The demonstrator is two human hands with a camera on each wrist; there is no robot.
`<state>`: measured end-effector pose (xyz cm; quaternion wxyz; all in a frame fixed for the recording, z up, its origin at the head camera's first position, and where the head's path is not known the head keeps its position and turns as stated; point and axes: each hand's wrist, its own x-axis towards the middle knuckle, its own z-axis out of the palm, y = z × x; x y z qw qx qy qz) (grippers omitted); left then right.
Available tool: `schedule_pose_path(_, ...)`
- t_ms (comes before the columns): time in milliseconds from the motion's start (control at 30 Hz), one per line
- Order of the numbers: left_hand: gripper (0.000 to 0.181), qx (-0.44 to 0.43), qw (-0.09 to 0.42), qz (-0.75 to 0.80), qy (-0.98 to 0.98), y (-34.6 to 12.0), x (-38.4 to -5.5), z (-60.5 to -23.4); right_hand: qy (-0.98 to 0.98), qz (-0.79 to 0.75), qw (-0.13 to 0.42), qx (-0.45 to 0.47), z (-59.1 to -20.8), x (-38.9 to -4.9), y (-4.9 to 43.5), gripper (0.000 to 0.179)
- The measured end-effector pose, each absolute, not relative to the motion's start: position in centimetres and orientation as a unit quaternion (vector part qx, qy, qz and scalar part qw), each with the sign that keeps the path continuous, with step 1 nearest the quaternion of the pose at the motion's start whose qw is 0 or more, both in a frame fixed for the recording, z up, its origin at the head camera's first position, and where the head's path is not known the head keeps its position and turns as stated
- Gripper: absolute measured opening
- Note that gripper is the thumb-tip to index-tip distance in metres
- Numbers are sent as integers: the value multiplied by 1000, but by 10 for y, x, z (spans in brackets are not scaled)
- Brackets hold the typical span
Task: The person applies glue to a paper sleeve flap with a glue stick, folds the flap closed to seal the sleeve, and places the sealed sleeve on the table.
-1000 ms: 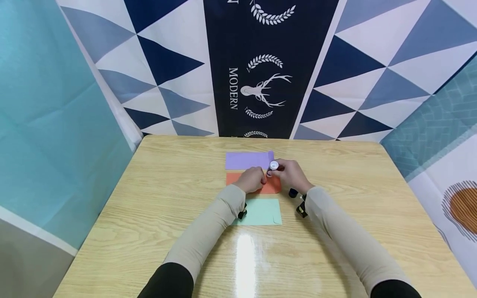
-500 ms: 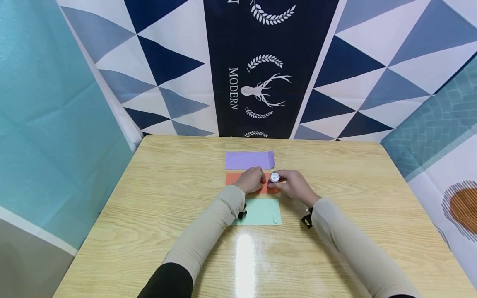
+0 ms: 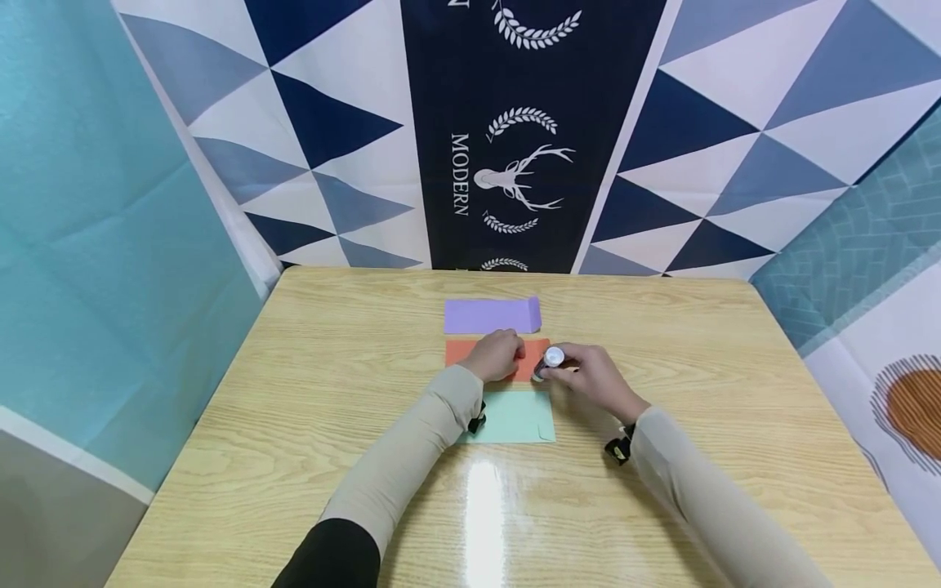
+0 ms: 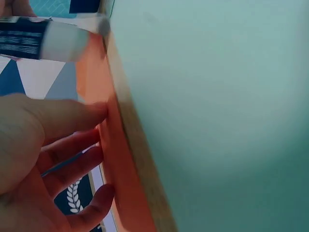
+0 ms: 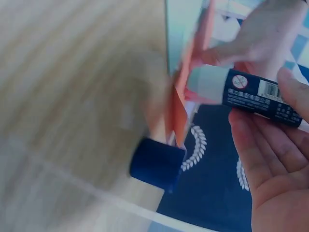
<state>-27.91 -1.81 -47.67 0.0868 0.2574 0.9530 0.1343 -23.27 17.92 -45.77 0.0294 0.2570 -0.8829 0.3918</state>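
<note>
My right hand (image 3: 597, 380) holds a glue stick (image 5: 258, 96) between thumb and fingers. The stick has a dark blue printed label and a white end. In the head view it stands tilted at the right end of an orange envelope (image 3: 459, 350), its lower end right at the paper. My left hand (image 3: 494, 356) rests on the same envelope, and the left wrist view shows its thumb and fingertips pressing on the orange paper (image 4: 120, 181). Part of the envelope is hidden under that hand.
A purple envelope (image 3: 485, 317) with its right flap unfolded lies beyond the orange one. Nearer lies a mint green envelope (image 3: 518, 416), partly under my left wrist. A dark blue cap (image 5: 158, 164) stands on the wooden table (image 3: 323, 392), close to the orange envelope's end.
My right hand has carried the glue stick toward me and slightly right, along the orange envelope's right end. The dark cap has become hidden in the head view. My left hand has stayed put.
</note>
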Motion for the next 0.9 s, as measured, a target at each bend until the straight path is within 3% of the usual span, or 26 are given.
schedule_pose_path(200, 13, 261, 106, 125, 951, -16, -282, -473, -888, 407, 83, 197, -449, -239, 187, 22)
schedule_pose_path(567, 10, 278, 75, 87, 954, -10, -281, -478, -897, 404, 83, 159, -440, -242, 198, 23)
schedule_pose_path(900, 45, 192, 64, 129, 971, 6, -275, -481, -901, 397, 98, 144, -440, -245, 208, 23)
